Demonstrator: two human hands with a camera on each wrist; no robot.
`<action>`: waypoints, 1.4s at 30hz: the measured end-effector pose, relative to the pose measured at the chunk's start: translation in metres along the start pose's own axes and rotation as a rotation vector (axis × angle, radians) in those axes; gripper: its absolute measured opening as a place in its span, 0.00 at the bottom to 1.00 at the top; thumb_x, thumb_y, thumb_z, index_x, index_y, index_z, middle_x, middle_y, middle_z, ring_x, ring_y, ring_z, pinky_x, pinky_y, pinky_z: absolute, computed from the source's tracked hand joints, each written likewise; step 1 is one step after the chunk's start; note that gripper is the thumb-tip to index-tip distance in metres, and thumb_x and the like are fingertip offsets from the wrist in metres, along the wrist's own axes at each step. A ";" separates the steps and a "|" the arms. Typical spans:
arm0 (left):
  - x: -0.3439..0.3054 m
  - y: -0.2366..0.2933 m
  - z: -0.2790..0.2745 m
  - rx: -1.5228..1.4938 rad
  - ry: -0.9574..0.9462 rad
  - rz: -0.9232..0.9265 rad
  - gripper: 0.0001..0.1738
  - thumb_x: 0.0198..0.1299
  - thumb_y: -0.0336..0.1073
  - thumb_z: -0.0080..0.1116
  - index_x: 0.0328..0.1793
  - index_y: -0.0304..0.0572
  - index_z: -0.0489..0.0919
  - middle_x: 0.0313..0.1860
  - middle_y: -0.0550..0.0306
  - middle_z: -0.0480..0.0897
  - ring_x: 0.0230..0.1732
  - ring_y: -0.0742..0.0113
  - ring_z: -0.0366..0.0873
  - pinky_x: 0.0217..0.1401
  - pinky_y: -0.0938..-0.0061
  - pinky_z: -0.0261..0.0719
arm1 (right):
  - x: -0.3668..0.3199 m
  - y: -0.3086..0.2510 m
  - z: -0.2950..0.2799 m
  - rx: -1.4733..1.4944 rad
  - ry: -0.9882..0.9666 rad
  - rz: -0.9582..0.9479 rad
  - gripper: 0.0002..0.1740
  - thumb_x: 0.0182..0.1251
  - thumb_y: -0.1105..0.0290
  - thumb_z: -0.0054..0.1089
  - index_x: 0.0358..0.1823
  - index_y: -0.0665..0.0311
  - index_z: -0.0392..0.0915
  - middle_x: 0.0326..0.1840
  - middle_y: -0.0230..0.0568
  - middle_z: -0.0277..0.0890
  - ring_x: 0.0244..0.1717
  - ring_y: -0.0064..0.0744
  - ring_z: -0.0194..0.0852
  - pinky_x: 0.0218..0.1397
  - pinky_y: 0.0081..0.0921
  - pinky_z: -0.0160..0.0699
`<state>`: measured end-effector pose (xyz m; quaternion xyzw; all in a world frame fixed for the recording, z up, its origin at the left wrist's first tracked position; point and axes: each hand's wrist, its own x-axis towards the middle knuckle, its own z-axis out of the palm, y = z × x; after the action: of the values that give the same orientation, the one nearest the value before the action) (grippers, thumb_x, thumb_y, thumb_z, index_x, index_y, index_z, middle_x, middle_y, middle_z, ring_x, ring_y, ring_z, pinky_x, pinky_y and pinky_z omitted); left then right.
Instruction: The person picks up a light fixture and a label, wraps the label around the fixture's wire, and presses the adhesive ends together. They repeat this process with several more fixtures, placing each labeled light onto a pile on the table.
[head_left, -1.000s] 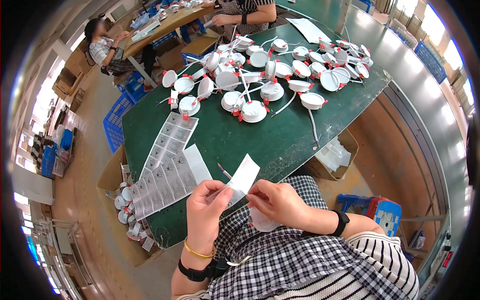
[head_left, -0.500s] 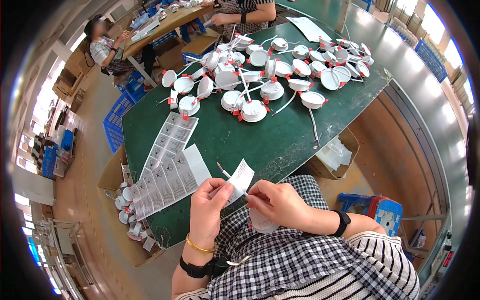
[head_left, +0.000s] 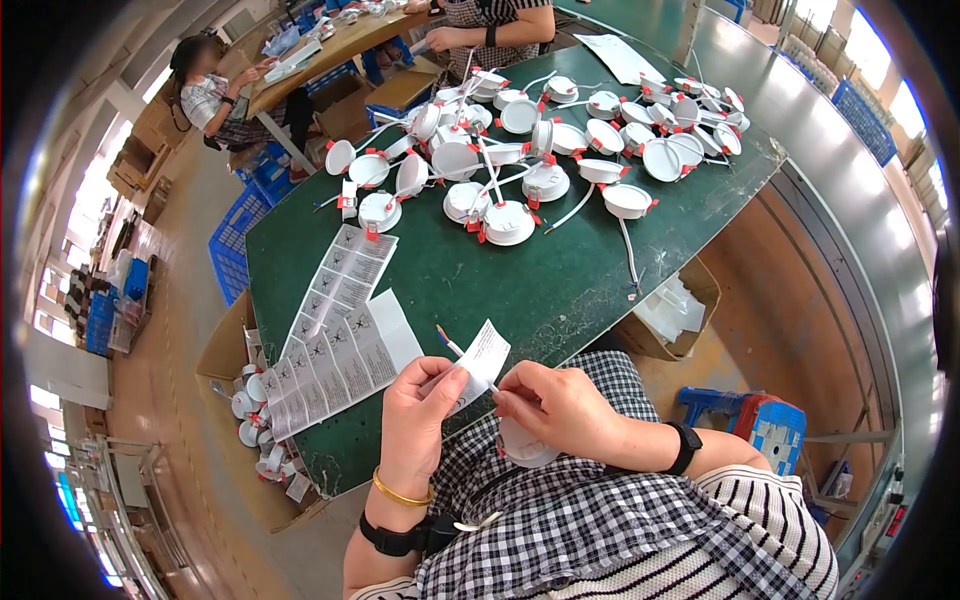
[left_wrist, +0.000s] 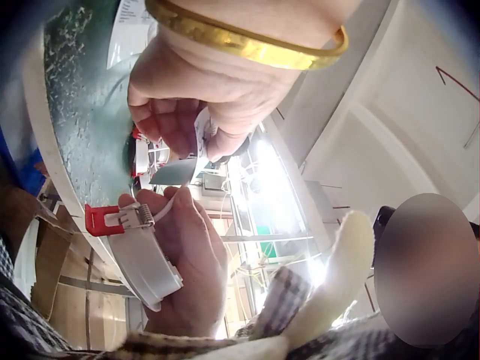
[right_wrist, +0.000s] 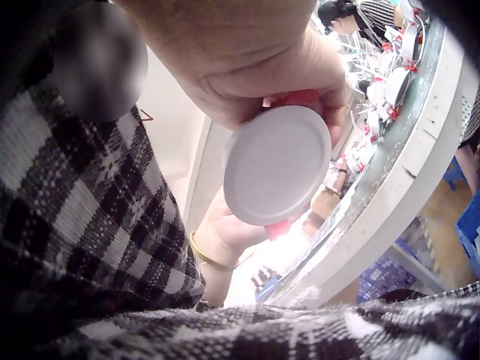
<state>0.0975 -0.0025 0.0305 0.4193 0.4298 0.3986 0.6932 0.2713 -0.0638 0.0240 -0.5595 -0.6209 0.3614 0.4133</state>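
In the head view my left hand pinches a white printed label between thumb and fingers. A white cable's stripped end, with coloured wires, pokes out beyond those fingers. My right hand holds a round white downlight, thumb and forefinger pinching its cable close to the label. The left wrist view shows the downlight's side and a red spring clip beside the right fingers. Its flat white face fills the middle of the right wrist view. The label's lower part is hidden behind the left thumb.
Many downlights with cables lie across the green table. Label sheets lie at the left edge. A carton with downlights stands below there; another carton and a blue stool are at right.
The label has tilted and shifted slightly left and down, so its printed side now shows. My left hand has moved slightly right. My right hand has stayed nearly still.
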 end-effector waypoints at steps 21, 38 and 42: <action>0.000 0.003 0.002 0.009 -0.005 0.037 0.09 0.59 0.33 0.65 0.41 0.38 0.78 0.32 0.69 0.78 0.31 0.86 0.71 0.33 0.90 0.66 | 0.000 -0.002 -0.004 0.021 -0.041 0.033 0.13 0.66 0.71 0.59 0.46 0.67 0.67 0.31 0.42 0.83 0.32 0.34 0.85 0.33 0.26 0.81; -0.009 0.038 0.018 0.168 -0.145 0.252 0.16 0.58 0.28 0.63 0.52 0.32 0.75 0.43 0.59 0.79 0.42 0.77 0.75 0.49 0.81 0.74 | -0.001 -0.007 -0.040 0.234 0.024 -0.096 0.14 0.64 0.75 0.58 0.51 0.67 0.72 0.31 0.38 0.82 0.32 0.26 0.83 0.36 0.21 0.80; -0.011 0.036 0.014 0.126 -0.145 0.158 0.12 0.58 0.28 0.63 0.47 0.33 0.76 0.39 0.59 0.80 0.39 0.76 0.76 0.47 0.81 0.75 | -0.006 -0.013 -0.050 0.287 -0.005 -0.035 0.13 0.66 0.75 0.56 0.51 0.68 0.72 0.32 0.37 0.82 0.35 0.23 0.82 0.40 0.19 0.79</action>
<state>0.1003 -0.0037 0.0703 0.5224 0.3682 0.3928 0.6612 0.3122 -0.0717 0.0553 -0.4829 -0.5735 0.4408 0.4936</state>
